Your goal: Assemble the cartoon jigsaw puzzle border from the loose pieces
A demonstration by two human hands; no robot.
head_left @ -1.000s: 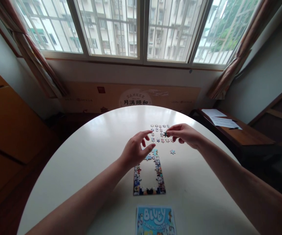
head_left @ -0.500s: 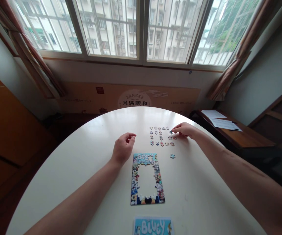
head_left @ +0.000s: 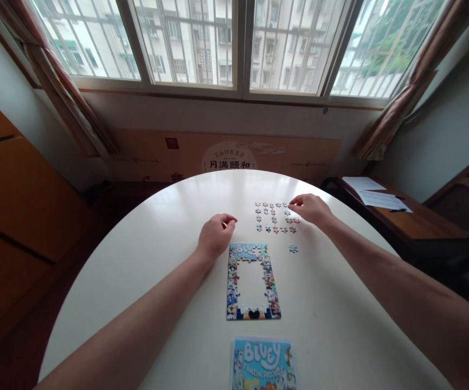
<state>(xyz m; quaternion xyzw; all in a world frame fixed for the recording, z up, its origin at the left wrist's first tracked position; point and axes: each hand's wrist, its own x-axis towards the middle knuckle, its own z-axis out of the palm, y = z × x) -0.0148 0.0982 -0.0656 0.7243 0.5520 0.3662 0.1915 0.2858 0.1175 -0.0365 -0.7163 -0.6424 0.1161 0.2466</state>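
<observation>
My left hand (head_left: 217,235) rests on the white table, just above the top left of a partly assembled jigsaw puzzle (head_left: 232,287). Its fingers are curled and nothing shows in them. The puzzle is a bordered rectangle whose open middle shows the table. My right hand (head_left: 310,209) is at the upper right of the rows of loose puzzle pieces (head_left: 275,229). Its fingertips are pinched beside the last piece of the top row (head_left: 284,205); whether they grip anything is hidden. Just under them lies a piece (head_left: 287,213). A lone blue-white piece (head_left: 293,249) lies below the rows.
A blue picture card (head_left: 263,360) lettered "Bluey" lies at the near side of the round white table (head_left: 136,260). To the right stands a brown side table (head_left: 425,225) with papers (head_left: 383,199) and a pen. Beyond are a printed carton panel and barred windows.
The view has tilted down slightly, showing more of the card. The dark piece once pinched in my right hand now appears on the table, and that hand sits slightly further up.
</observation>
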